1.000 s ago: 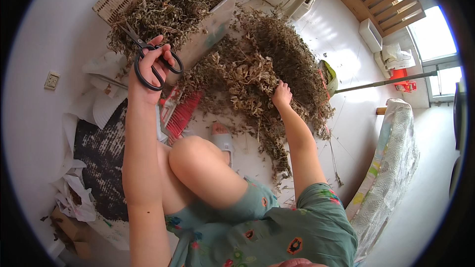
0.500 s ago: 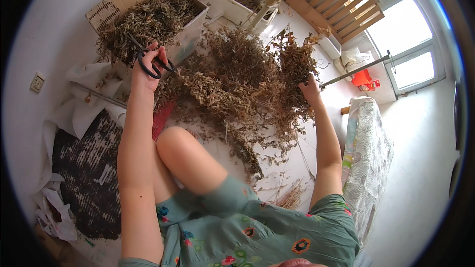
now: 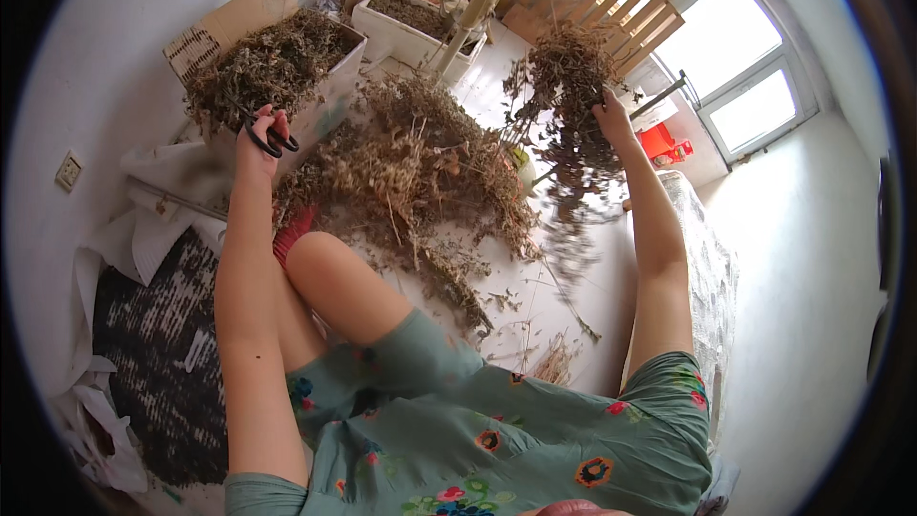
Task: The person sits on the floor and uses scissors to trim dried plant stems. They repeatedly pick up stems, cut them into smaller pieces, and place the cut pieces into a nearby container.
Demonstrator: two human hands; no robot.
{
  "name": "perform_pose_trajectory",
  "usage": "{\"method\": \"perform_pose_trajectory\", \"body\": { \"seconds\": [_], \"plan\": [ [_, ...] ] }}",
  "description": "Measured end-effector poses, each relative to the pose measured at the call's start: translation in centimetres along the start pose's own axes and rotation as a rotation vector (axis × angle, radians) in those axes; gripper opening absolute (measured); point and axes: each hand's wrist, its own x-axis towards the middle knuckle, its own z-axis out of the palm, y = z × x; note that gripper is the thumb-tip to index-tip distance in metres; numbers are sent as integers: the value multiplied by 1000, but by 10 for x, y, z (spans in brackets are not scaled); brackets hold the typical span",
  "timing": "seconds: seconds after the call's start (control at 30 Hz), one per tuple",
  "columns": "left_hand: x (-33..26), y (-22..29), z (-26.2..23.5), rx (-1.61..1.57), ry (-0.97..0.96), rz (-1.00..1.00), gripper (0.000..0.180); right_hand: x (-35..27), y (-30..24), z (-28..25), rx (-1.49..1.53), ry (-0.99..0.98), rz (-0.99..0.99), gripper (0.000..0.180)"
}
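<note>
My left hand [image 3: 260, 141] is closed round the black handles of a pair of scissors [image 3: 285, 143]; their blades lie against the dried plants in a white box and hardly show. Out to the right, my right hand [image 3: 611, 117] grips a bunch of dried plants [image 3: 573, 72], brown and leafy. The bunch hangs off the floor, its lower stems smeared by motion. Between my hands a large heap of dried plants [image 3: 411, 162] is spread over the pale floor. The white box [image 3: 349, 72], heaped with dried stems, stands just beyond my left hand.
Behind stand a white trough of soil [image 3: 377, 24], a pole [image 3: 473, 19] and a wooden slatted frame [image 3: 645, 29]. A covered mattress-like piece [image 3: 702, 277] lies along the right. Dark matting [image 3: 158, 354] is at left. Loose stalks [image 3: 554, 360] lie near my lap.
My right hand has lifted the bunch up and away from the heap, baring floor between them. The left hand keeps the scissors near the box. The whole view has shifted slightly.
</note>
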Motion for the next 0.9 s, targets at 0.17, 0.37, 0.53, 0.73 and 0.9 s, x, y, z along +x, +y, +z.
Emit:
{"method": "perform_pose_trajectory", "body": {
  "seconds": [0.17, 0.37, 0.53, 0.73, 0.9],
  "plan": [
    [-12, 13, -4, 49, -57, 50, 26, 9, -13, -31, -30, 51, 52, 53],
    [-38, 30, 13, 146, -166, 62, 28, 25, -60, -51, 150, 19, 36, 52],
    [-54, 13, 47, 186, -362, 32, 35, 34, -79, -40, 603, 6, -27, 51],
    [-79, -8, 89, 330, -602, 19, 62, 42, -169, -10, 722, -95, -101, 49],
    [-81, -33, 116, 304, -527, 68, 72, 50, -246, 29, 681, -72, -250, 46]
  ]
}}
